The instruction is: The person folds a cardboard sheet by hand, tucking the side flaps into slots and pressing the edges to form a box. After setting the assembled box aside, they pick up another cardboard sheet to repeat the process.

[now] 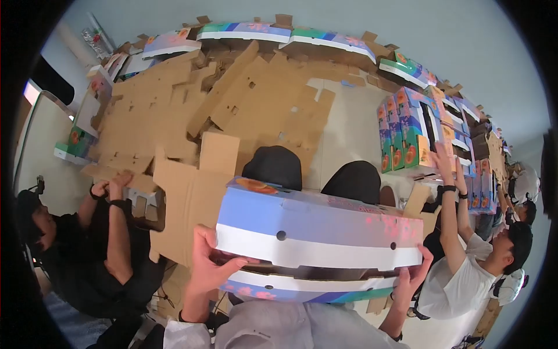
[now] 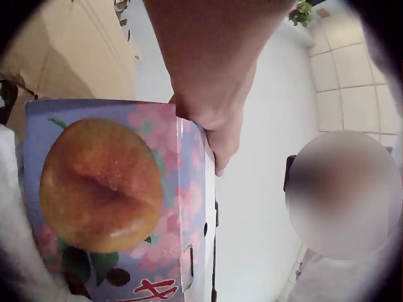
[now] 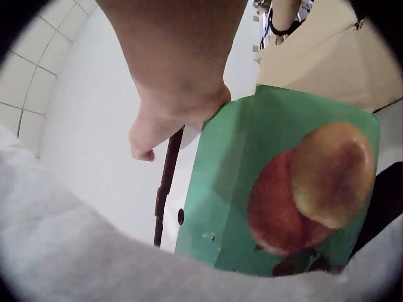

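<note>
A printed fruit carton (image 1: 325,224) in blue, pink and white lies across the person's lap, with a long gap between its two white-edged top sides. My left hand (image 1: 209,269) grips its left end, thumb along the near white edge. At the opposite end my right hand (image 1: 414,272) holds the carton at the edge of the gap. In the left wrist view, a peach is printed on the blue-pink end panel (image 2: 101,182), and the left hand (image 2: 211,129) is partly hidden behind the edge. Peaches also show on the green end panel (image 3: 233,189) beside the right hand (image 3: 173,119) in the right wrist view.
Flat brown cardboard sheets (image 1: 151,116) cover much of the floor ahead. Stacked printed cartons (image 1: 401,131) stand at the right, and more cartons (image 1: 244,30) line the wall. One person (image 1: 87,256) sits close on the left, another (image 1: 459,273) on the right.
</note>
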Available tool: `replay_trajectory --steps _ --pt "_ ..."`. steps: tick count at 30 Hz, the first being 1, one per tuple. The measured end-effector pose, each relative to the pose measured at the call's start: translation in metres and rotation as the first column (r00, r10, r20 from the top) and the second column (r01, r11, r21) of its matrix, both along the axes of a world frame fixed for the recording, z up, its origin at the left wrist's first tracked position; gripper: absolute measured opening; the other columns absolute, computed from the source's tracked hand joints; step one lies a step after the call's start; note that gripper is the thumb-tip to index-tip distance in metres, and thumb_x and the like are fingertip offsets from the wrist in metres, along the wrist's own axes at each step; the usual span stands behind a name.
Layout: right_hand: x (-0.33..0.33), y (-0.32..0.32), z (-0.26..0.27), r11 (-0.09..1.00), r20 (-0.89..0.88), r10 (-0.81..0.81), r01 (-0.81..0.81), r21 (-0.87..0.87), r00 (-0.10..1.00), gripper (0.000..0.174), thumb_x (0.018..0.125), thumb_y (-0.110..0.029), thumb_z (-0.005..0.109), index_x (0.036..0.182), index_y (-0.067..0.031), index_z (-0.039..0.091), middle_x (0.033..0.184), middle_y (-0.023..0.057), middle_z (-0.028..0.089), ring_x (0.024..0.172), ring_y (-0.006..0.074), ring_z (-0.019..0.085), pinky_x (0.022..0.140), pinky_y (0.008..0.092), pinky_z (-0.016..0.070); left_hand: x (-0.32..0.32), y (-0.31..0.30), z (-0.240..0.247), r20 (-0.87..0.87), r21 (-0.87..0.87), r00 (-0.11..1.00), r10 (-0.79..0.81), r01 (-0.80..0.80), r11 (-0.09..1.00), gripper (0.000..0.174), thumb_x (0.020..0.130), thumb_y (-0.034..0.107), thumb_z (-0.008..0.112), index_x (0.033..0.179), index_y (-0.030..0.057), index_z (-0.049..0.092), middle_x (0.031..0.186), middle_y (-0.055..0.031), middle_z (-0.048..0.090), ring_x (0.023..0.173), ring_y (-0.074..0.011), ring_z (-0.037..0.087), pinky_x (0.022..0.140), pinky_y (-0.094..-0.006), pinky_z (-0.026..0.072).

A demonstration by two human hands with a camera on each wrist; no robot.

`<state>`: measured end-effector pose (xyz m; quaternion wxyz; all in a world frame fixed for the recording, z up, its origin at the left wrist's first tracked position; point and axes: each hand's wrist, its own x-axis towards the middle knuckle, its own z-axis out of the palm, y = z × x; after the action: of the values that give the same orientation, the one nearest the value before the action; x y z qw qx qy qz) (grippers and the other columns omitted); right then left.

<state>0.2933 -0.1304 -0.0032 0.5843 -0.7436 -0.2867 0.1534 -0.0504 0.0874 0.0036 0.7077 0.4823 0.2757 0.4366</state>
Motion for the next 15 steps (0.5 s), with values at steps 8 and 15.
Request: replay_trajectory --steps 8,15 --pt "0.018 0.058 -0.024 0.995 0.149 0.090 -0.083 -0.055 0.985 0.023 0.094 -0.010 0.057 0.089 -0.0089 0.034 0.085 -0.0019 0.031 0.073 0.0071 0.031 0.063 0.0223 0.0301 -0.010 0.000 -0.050 -0.517 0.071 0.821 0.241 -0.239 0.968 0.038 0.086 -0.002 0.066 0.095 0.0100 0.031 0.091 -0.0067 0.055 0.081 -0.0096 0.055 0.072 -0.0242 0.0480" --pt "0.008 0.066 -0.015 0.969 0.312 0.055 0.024 -0.246 0.949 0.021 0.096 -0.014 0.055 0.091 -0.0057 0.036 0.087 0.0005 0.032 0.078 0.0097 0.033 0.067 0.0237 0.0332 0.011 0.014 -0.030 -0.327 0.073 0.904 0.276 -0.267 0.961 0.065 0.090 0.002 0.061 0.139 0.0055 0.019 0.111 -0.0207 0.061 0.096 -0.0171 0.061 0.079 -0.0287 0.0492"
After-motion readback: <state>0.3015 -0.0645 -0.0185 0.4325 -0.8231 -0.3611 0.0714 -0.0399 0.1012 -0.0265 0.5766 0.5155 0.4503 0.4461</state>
